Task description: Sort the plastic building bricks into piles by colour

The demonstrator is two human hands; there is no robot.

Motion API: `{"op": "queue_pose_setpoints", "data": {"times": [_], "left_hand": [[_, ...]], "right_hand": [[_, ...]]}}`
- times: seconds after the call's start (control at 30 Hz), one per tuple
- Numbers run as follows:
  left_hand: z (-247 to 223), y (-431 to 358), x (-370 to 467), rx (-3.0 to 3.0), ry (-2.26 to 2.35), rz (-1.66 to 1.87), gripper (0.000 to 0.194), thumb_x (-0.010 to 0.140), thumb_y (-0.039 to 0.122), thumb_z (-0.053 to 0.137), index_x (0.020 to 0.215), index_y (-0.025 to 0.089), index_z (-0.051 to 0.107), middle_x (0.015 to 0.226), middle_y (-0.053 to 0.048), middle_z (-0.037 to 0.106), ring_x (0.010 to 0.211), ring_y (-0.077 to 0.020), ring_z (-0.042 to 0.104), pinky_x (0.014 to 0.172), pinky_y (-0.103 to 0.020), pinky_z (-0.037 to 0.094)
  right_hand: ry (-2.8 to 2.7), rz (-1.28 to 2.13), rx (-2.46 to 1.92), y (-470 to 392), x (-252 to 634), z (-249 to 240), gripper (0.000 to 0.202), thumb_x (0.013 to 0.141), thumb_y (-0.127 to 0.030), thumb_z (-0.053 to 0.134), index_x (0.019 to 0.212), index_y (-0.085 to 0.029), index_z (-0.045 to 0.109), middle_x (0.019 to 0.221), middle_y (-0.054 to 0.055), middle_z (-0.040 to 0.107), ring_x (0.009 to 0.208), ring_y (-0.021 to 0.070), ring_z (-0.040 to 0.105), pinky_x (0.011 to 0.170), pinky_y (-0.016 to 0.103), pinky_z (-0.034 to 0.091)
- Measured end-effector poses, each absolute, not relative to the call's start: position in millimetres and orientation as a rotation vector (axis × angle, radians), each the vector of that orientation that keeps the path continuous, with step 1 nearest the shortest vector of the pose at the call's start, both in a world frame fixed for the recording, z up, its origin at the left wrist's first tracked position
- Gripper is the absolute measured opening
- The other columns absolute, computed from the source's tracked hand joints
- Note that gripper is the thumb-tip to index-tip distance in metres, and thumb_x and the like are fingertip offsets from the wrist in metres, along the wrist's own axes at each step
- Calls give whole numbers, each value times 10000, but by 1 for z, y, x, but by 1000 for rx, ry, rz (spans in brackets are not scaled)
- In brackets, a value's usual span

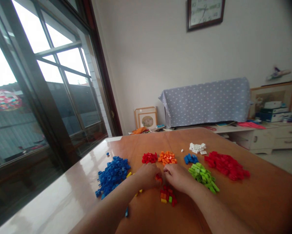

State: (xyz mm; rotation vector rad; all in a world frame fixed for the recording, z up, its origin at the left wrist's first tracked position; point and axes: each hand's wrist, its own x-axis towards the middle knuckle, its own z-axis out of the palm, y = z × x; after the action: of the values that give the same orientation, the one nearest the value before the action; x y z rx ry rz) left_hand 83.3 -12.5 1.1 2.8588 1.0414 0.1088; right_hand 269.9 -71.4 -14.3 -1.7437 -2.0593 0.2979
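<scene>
My left hand (149, 175) is closed, its fingers curled around red bricks, just in front of a small red pile (149, 158). Close beside it, my right hand (176, 176) has its fingers bent together near the orange pile (167, 157); whether it holds anything is hidden. Below both hands lies a mixed group of red, orange, yellow and green bricks (167, 196). Yellow bricks (129, 174) show partly behind my left hand and forearm. A green pile (203, 176) lies right of my right hand.
A large blue pile (113, 175) is at the left, a large red one (227, 164) at the right. Small blue (191, 158) and white (197, 148) piles lie farther back on the wooden table (253, 195). One blue brick (126, 212) sits near my left forearm.
</scene>
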Motion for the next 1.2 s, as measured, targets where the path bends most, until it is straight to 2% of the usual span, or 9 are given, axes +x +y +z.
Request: {"op": "queue_pose_setpoints", "data": {"times": [0.13,0.3,0.47,0.73,1.0,1.2], "left_hand": [[1,-5,85,2835,1004,227,187,774,338,679,907,235,759,917,-72,721,895,-251,624,751,-295,431],[3,2,88,2666,1082,275,161,809,302,611,861,223,741,811,-30,705,718,-185,583,636,-261,377],[-1,12,86,2526,1121,342,164,807,222,544,817,199,706,760,-22,681,671,-167,564,593,-254,349],[-8,25,79,2388,1085,454,209,829,201,496,878,178,698,798,-32,684,710,-162,580,627,-250,394],[-12,52,61,2214,1163,616,201,786,237,583,928,132,678,658,18,582,581,-111,486,556,-217,369],[-3,88,36,2145,1426,776,197,745,211,636,924,132,660,642,37,556,592,-105,491,539,-198,350]], "right_hand": [[-2061,273,-1753,-71,269,-12,212,916,-260,498,934,-236,708,940,53,739,902,197,643,645,280,283],[-2051,240,-1765,-71,270,-13,202,916,-256,498,911,-235,698,946,56,740,904,206,644,660,283,299],[-2051,248,-1760,-72,270,-14,201,913,-252,493,909,-234,693,935,49,738,889,202,637,654,282,289],[-2061,264,-1772,-71,270,-14,215,931,-281,484,903,-223,689,919,50,728,866,187,622,644,285,265],[-2065,247,-1747,-70,270,-17,195,924,-290,498,869,-218,671,911,42,730,844,175,615,627,288,232],[-2051,251,-1723,-71,270,-15,172,901,-267,508,859,-221,668,906,30,727,844,170,613,630,280,237]]}}
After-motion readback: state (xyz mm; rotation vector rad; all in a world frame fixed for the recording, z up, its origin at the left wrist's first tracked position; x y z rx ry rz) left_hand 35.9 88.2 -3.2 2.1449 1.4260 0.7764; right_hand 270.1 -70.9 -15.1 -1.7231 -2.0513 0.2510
